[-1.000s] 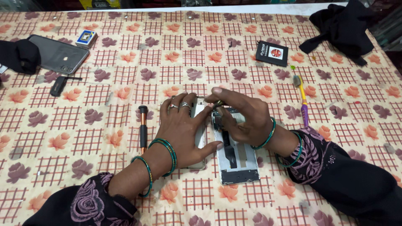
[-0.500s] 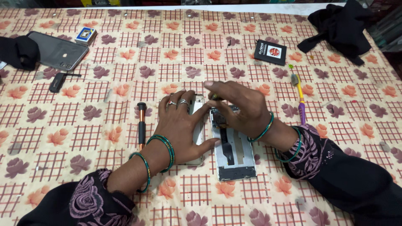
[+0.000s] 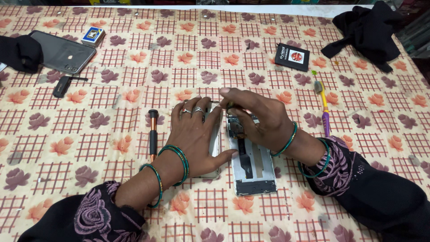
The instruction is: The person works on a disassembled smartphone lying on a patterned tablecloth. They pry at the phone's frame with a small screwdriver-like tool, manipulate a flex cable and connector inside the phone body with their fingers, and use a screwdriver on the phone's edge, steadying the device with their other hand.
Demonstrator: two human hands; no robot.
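Note:
An opened phone (image 3: pixel 251 166) lies flat on the patterned cloth, its inner frame and a dark ribbon cable exposed. My left hand (image 3: pixel 197 130) presses flat on a pale panel (image 3: pixel 216 148) beside the phone, rings on two fingers. My right hand (image 3: pixel 255 114) hovers over the phone's top end with fingers pinched around a small dark-tipped tool; the tip is hidden under the fingers. Green bangles ring both wrists.
A copper and black screwdriver (image 3: pixel 153 132) lies left of my left hand. A toothbrush (image 3: pixel 323 107) lies to the right, a black battery (image 3: pixel 292 57) beyond it. Far left sit a grey phone (image 3: pixel 60 51), a small box (image 3: pixel 93 35) and black cloth (image 3: pixel 18 51); more black cloth (image 3: pixel 365 31) far right.
My right hand has shifted slightly toward the phone's top end, fingers drawn closer together. My left hand stays pressed in place.

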